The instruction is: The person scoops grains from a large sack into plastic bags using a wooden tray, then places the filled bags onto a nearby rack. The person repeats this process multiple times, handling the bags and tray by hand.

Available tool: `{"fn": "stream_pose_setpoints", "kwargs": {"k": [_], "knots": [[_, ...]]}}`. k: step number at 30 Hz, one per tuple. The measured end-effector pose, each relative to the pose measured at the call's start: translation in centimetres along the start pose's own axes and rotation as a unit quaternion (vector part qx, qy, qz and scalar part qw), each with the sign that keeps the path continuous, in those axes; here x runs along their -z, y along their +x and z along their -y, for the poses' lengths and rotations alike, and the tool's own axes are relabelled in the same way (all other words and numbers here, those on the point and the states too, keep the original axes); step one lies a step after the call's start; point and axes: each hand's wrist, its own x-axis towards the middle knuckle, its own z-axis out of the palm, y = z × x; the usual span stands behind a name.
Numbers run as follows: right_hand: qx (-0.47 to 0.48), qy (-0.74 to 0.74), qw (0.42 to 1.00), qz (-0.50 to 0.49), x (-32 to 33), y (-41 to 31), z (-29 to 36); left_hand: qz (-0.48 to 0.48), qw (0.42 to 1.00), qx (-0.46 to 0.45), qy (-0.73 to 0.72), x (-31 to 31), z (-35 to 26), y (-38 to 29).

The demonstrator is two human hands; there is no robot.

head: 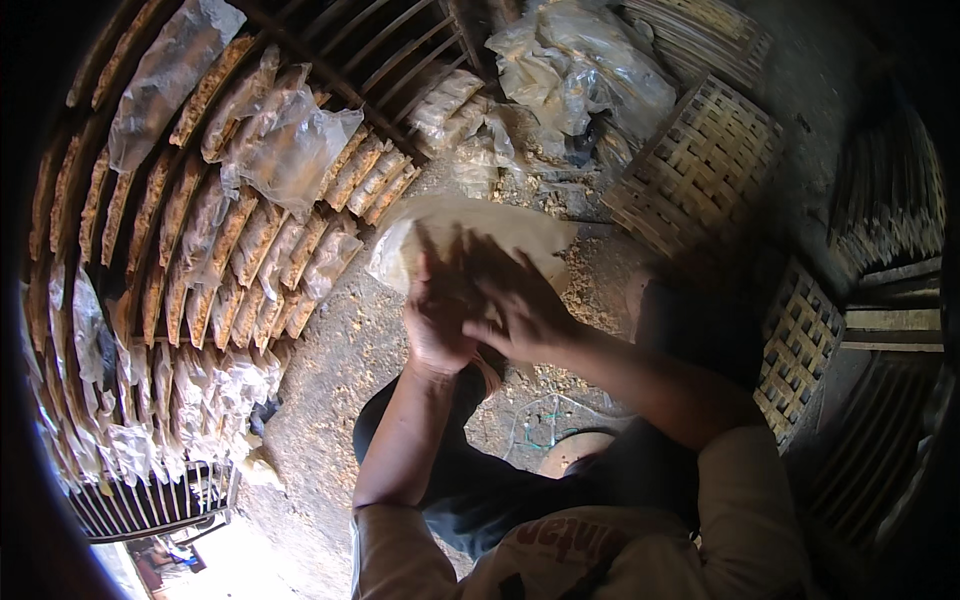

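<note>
My left hand (442, 322) and my right hand (521, 304) are close together, overlapping in view, over a pale plastic sheet or bag (390, 259). Both are blurred by motion. The right fingers are spread, its thumb near the left palm; the left fingers point away from me. I see nothing held in either hand, though the space between the palms is partly hidden. Whether the fingers touch the plastic I cannot tell. Yellowish crumbs (589, 281) lie on the floor right of it.
Slatted racks at left hold many brown crumbly slabs (225, 240), several in clear plastic (300, 150). Crumpled plastic sheeting (585, 67) lies ahead. Woven bamboo trays (701, 150) stand at right, another woven panel (799, 352) nearer me. Crumbs cover the concrete floor (322, 405).
</note>
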Motion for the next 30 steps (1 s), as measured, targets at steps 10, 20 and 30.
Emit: {"fn": "stream_pose_setpoints", "kwargs": {"k": [10, 20, 30], "knots": [[-0.034, -0.084, 0.986, -0.14, -0.5, -0.1, -0.7, -0.028, 0.983, -0.173, -0.049, 0.6, -5.0, 1.4], [0.027, -0.103, 0.981, -0.165, -1.1, 0.4, -1.2, -0.162, 0.968, 0.152, 0.121, 0.2, 1.3, -0.2], [-0.128, 0.093, 0.98, -0.122, 0.4, -0.5, 0.7, -0.038, 0.995, 0.04, 0.078, 3.3, 1.1, 0.7]]}}
